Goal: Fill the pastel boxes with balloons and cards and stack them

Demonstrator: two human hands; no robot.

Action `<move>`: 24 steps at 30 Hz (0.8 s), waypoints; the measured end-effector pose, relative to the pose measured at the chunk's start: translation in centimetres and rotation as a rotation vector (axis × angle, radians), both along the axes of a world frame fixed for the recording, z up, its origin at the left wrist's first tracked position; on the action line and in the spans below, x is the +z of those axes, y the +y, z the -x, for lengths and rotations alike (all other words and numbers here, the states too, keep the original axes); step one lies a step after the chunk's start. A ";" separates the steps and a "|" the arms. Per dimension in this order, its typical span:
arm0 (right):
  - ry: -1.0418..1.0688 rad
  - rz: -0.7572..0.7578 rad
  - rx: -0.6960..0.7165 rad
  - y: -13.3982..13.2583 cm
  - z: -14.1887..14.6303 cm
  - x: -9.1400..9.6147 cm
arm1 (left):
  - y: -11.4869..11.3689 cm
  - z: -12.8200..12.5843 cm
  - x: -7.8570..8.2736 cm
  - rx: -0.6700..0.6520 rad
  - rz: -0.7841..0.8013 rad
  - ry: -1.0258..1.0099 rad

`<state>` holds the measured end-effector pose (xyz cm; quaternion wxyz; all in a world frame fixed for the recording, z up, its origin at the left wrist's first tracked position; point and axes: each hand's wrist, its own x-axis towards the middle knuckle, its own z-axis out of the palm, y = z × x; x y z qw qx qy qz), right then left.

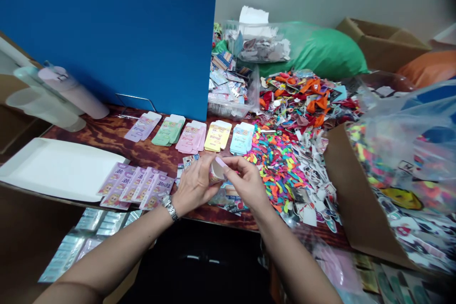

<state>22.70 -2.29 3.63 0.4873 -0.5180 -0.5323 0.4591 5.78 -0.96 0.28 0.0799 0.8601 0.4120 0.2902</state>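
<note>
In front of my body, both hands hold a small cardboard box (217, 171) with its top unfolded and a pale purple flap sticking up. My left hand (195, 180), with a watch on its wrist, wraps round the box's side and hides most of it. Thumb and fingers of my right hand (245, 180) pinch at the flap. Left of my hands, several purple boxes (137, 185) lie overlapped on the table edge. Beyond them runs a row of flat box stacks: purple (142, 127), green (168, 130), pink (191, 137), yellow (217, 136) and blue (242, 138).
A white tray (60, 166) sits at the left, with bottles (73, 90) behind it. Colourful small pieces (278, 166) heap up on the right, beside a cardboard box (366, 209). A plastic bin (231, 104) of cards and a blue panel (107, 33) stand at the back.
</note>
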 end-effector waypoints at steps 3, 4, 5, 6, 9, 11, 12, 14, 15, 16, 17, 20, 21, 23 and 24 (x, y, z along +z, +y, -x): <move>-0.282 -0.199 -0.031 -0.6 0.2 0.6 | -0.1 -0.2 0.1 0.043 -0.003 0.068; -0.367 -0.286 -0.037 -0.9 0.4 0.7 | -0.1 -0.3 0.2 0.058 -0.008 0.097; -0.431 -0.358 -0.038 -1.2 0.6 0.6 | -0.1 -0.3 0.3 0.077 -0.014 0.124; -0.468 -0.408 -0.043 -1.5 0.8 0.5 | -0.1 -0.3 0.5 0.097 -0.020 0.148; -0.484 -0.434 -0.110 -2.2 1.4 -0.6 | -0.1 -0.4 1.1 0.137 -0.047 0.216; -0.498 -0.430 -0.154 -2.7 1.9 -1.5 | -0.1 -0.5 1.5 0.145 -0.070 0.258; -0.516 -0.448 -0.158 -2.9 2.1 -1.9 | -0.2 -0.6 1.6 0.146 -0.081 0.277; -0.554 -0.510 -0.145 -3.2 2.6 -2.6 | -0.2 -0.8 1.8 0.140 -0.093 0.314; -0.563 -0.538 -0.137 -3.3 2.7 -2.8 | -0.2 -0.9 1.9 0.135 -0.090 0.332; -0.561 -0.554 -0.126 -3.3 2.8 -3.0 | -0.2 -0.9 2.0 0.127 -0.081 0.347; -0.547 -0.554 -0.108 -3.3 2.7 -3.1 | -0.2 -0.9 2.2 0.118 -0.071 0.359; -0.402 -0.413 -0.108 -2.4 1.7 -3.1 | 0.1 -0.5 2.8 0.081 -0.102 0.340; -0.298 -0.327 -0.160 -1.9 1.2 -3.0 | 0.3 -0.3 2.9 0.064 -0.148 0.291; 0.005 -0.134 -0.318 -0.9 0.3 -2.8 | 0.6 0.1 2.9 0.014 -0.229 0.112; 0.178 -0.044 -0.373 -0.5 0.1 -2.6 | 0.7 0.2 2.8 -0.021 -0.228 -0.001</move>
